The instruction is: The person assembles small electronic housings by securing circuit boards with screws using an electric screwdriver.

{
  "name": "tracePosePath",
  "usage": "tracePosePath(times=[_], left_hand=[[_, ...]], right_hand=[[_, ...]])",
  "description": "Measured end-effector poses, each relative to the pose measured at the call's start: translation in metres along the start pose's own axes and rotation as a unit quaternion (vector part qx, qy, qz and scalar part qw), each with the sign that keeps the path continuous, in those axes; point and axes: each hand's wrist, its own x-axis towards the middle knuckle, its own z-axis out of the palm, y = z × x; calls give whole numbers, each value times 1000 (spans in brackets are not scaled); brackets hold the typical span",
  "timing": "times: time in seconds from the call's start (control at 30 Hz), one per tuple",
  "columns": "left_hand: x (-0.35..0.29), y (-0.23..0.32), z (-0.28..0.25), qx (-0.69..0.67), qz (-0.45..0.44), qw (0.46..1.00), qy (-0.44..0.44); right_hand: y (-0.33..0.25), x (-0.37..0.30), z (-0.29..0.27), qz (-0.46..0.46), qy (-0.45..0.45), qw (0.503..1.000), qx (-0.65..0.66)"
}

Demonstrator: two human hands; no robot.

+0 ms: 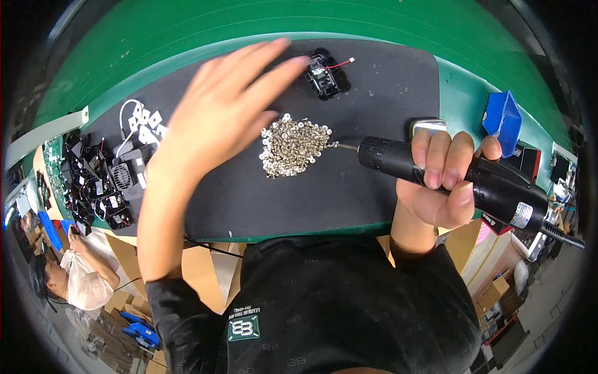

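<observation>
In my right hand (436,187) is a black electric screwdriver (387,157), fingers wrapped round its body and its bit pointing left. The bit's tip meets the right edge of a heap of small silver screws (293,149); a screw seems to be at the tip, too small to be sure. My left hand (224,106) is in the air, up and left of the heap, fingers stretched out and holding nothing visible. Its fingertips come near a small black plastic housing (325,76) with a red wire and white connector, and I cannot tell whether they touch it.
A dark mat (249,209) covers the green table. Black housings with wires (93,187), a grey speaker-like box (124,181) and white pieces (146,118) crowd the left. A blue bin (501,121) and a shiny rounded object (428,124) lie right. Another person (87,280) is at lower left.
</observation>
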Motion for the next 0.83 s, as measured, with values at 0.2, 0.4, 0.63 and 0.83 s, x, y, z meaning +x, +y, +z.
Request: tracePosePath(times=[0.2, 0.4, 0.63, 0.83], left_hand=[[36, -13, 36, -87, 89, 992, 17], [6, -5, 27, -37, -30, 991, 124], [-85, 42, 23, 0, -366, 914, 177], [-120, 87, 32, -154, -445, 876, 101]], right_hand=[[-11, -3, 8, 29, -4, 1000, -3], [-11, 0, -2, 13, -17, 1000, -7], [-4, 3, 4, 12, 7, 997, -81], [6, -1, -3, 18, 38, 994, -101]])
